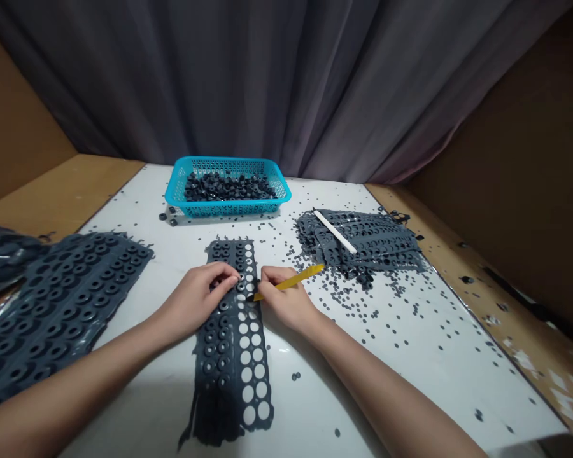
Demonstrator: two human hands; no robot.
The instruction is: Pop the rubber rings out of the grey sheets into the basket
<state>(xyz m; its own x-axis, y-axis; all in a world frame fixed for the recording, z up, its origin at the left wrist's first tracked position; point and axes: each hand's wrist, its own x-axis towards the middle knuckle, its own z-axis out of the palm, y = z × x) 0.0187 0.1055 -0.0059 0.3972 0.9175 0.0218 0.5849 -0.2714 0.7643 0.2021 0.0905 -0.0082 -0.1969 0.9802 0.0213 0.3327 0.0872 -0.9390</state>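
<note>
A dark grey rubber sheet lies lengthwise on the white table before me. Raised rings fill its left columns, while the right columns are mostly round holes with white showing through. My left hand rests over the sheet's left side, thumb and forefinger pinched beside the holes; what they hold, if anything, is hidden. In my closed right hand is a slim yellow pen-like tool, its dark tip pointing left at the sheet near my left fingertips.
A blue plastic basket at the back holds many small black rubber pieces. More ringed sheets lie at left. On the right, a white stick rests on stacked perforated sheets, with small dark discs scattered around.
</note>
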